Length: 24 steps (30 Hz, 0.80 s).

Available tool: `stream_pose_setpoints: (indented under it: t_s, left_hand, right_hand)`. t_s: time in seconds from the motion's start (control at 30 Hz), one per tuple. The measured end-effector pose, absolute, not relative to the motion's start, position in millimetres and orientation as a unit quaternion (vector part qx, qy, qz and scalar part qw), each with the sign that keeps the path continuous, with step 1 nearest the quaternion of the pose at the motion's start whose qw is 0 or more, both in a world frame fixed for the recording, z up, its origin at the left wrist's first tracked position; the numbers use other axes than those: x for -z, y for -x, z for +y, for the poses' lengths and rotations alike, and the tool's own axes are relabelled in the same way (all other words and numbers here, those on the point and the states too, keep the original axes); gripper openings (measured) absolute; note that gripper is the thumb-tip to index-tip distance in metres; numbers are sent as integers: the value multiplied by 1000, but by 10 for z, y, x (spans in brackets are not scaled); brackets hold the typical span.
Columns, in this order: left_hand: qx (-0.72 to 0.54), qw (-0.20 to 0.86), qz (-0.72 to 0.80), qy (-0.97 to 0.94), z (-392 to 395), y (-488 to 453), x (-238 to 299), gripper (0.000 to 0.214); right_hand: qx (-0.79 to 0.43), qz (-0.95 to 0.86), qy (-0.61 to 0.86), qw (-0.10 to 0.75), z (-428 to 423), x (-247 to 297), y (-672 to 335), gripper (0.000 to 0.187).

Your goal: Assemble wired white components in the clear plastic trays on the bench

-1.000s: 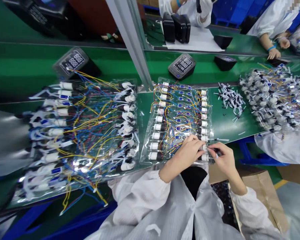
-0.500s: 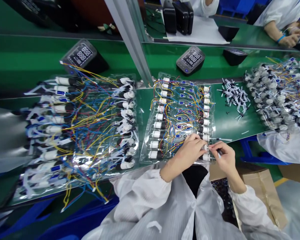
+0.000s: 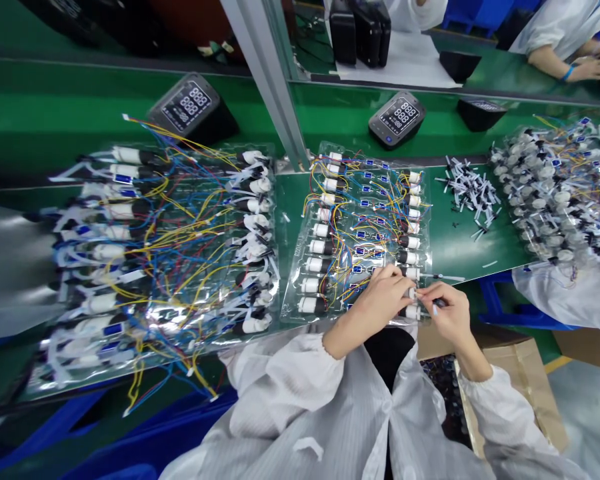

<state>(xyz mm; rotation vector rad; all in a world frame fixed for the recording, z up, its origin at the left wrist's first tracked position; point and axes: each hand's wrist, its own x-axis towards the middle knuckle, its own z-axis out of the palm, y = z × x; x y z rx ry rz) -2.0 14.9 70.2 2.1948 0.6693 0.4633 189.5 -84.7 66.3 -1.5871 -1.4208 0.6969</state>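
My left hand (image 3: 383,297) is closed at the right row of a clear plastic tray (image 3: 293,293). Its fingertips hold a small white cylindrical part (image 3: 411,293), perhaps a mini pump or motor. My right hand (image 3: 449,308) pinches right against that part's right end. A small dark piece (image 3: 439,303) shows within its curled fingers; what its fingertips grip is too small to make out. In the tray, white cylinders with black ends (image 3: 316,265) line both sides, with coloured wires and small blue pieces (image 3: 361,235) between. A thin white tube with a black piece (image 3: 443,277) sticks out beyond the tray.
A pile of short white tubes with black ends (image 3: 473,190) lies right of the tray. Stacked wired parts (image 3: 545,193) stand farther right, and a larger wired tray (image 3: 180,267) left. Display devices (image 3: 397,120) stand behind, near a metal post (image 3: 275,87). A co-worker's hand (image 3: 587,69) is beyond.
Both hands stay at the same part, with only slight finger movement. The camera view has shifted a little. The co-worker's hands at the far right have moved.
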Motion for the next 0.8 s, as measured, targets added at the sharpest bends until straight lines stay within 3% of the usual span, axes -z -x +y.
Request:
stream_pose_setpoints:
  t_s: [0.33, 0.8]
  left_hand:
    - [-187, 375, 268, -867, 145, 2, -661, 26]
    - [-169, 364, 264, -877, 148, -23, -660, 20]
  right_hand:
    - [-249, -631, 635, 370, -823, -783, -1937, 11]
    - [-233, -618, 633, 404, -848, -649, -1897, 16]
